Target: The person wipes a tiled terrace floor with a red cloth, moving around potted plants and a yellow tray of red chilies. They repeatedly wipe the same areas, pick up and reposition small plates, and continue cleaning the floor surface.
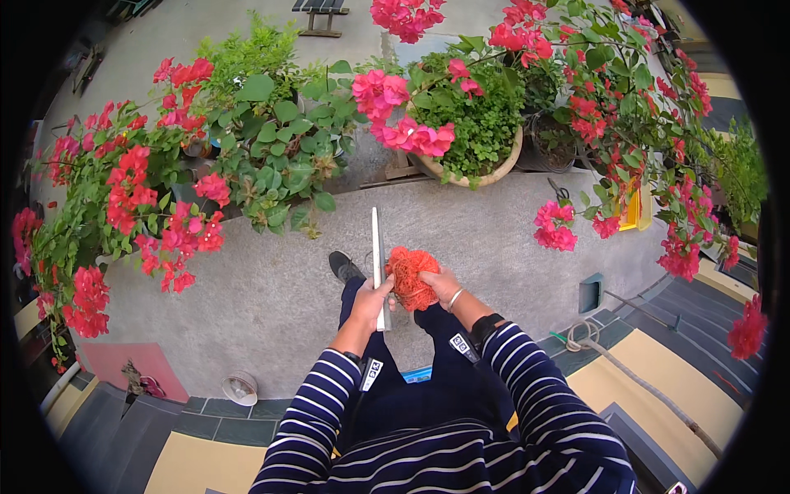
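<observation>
My left hand is closed around the lower part of a long, narrow white strip, which points away from me; its material is unclear. A grey edge or second strip runs along its right side. My right hand grips the right side of a bundle of orange-red netting or string. The bundle sits just right of the strip, above my knees, and its left edge comes close to my left fingers. Whether those fingers touch it cannot be told.
Potted bougainvillea and a round planter line the far side. Scissors and a yellow container lie at the right. A small white bucket stands lower left. A coiled hose and a dustpan-like green item are at right.
</observation>
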The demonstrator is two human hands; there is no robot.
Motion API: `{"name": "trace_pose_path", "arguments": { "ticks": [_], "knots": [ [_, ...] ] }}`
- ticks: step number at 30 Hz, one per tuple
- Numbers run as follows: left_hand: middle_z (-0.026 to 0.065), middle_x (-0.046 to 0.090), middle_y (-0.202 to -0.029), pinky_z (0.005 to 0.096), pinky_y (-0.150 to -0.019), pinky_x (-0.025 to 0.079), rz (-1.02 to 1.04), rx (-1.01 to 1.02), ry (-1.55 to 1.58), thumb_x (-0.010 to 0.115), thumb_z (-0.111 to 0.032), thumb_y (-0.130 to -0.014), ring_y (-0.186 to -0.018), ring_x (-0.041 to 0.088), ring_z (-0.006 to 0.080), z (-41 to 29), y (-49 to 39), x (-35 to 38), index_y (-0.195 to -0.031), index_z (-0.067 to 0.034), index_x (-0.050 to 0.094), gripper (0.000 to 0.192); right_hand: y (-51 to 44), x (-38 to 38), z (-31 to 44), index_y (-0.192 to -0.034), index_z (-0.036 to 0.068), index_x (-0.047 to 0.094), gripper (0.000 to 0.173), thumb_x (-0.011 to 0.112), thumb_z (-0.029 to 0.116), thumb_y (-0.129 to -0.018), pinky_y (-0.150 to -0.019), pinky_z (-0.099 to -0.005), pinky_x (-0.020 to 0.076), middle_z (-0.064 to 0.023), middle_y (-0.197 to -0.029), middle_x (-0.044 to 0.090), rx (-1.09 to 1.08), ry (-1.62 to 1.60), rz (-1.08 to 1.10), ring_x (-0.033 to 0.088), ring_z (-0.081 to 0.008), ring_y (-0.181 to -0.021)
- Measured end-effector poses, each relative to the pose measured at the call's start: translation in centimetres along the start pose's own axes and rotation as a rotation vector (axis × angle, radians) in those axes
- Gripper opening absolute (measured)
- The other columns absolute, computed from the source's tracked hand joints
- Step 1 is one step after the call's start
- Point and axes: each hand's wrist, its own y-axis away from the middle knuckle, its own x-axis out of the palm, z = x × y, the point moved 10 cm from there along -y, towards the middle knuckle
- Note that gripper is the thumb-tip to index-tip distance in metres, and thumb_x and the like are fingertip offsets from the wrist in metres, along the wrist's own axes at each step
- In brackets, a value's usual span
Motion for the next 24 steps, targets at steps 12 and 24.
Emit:
{"name": "trace_pose_path", "arguments": {
  "ticks": [12, 24],
  "knots": [
    [0.0073, 0.061, -0.075, 0.0309, -0.058, 0.048, -0.085, 0.104, -0.753, 0.061, -0.002, -0.084, -0.066, 0.061, 0.0172, -0.8, -25.3, -8.5, -0.097, 0.0, 0.059, 0.014, -24.4, -18.9, -1.2, -0.107, 0.003, 0.068, 0.041, 0.074, 0.028, -0.074, -0.085, -0.036, 0.053, -0.018, -0.098, 0.071, -0.193, 0.681, -0.229, 0.069, -0.0288, -0.093],
    [0.0223, 0.066, -0.104, 0.0478, -0.088, 0.049, -0.025, 0.588, -1.778, 0.06, -0.004, -0.086, -0.1, 0.062, 0.0436, -7.3, -42.9, -8.7, -0.128, -0.009, 0.056, 0.043, -40.5, -40.3, 5.1, -0.121, 0.005, 0.058, 0.054, 0.071, 0.021, -0.071, -0.095, -0.0434, 0.0484, -0.0242, -0.117, 0.062, -0.625, 1.482, -0.447, 0.059, -0.041, -0.109]
  ]
}}
